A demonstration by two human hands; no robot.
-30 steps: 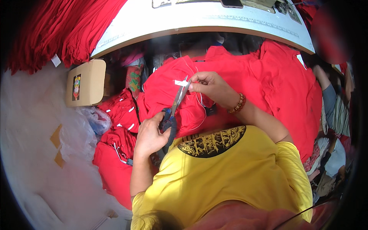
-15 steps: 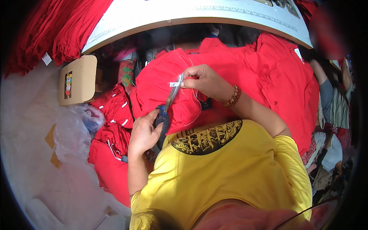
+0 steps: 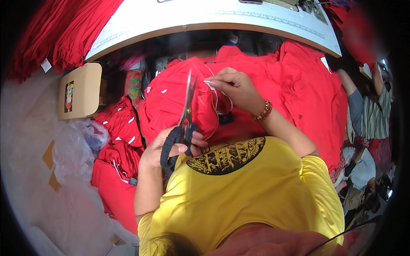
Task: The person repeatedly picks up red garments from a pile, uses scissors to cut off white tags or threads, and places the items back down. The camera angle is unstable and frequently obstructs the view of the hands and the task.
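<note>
My left hand point(image 3: 156, 147) has its fingers through the dark handles of a pair of scissors point(image 3: 188, 114). The blades point away from me and stand slightly apart over red cloth point(image 3: 179, 100). My right hand point(image 3: 240, 91), with a beaded bracelet at the wrist, pinches a small white strip point(image 3: 208, 83) between thumb and fingertips. This strip is to the right of the blades and apart from them. Loose white threads run down the cloth under my right hand. Two small white pieces point(image 3: 163, 91) lie on the cloth left of the scissors.
A white table point(image 3: 179, 17) with ruler markings curves across the far side. Red garments point(image 3: 64, 34) hang at the far left, above a tan box point(image 3: 81, 91). Clear plastic bags point(image 3: 77, 153) and more red garments point(image 3: 113, 170) lie at left. Mixed cloths point(image 3: 361, 170) are piled at right.
The scissors have come away from the white strip, swung more upright, and their blades have parted. My right hand has shifted slightly right with the strip. White pieces now show on the cloth.
</note>
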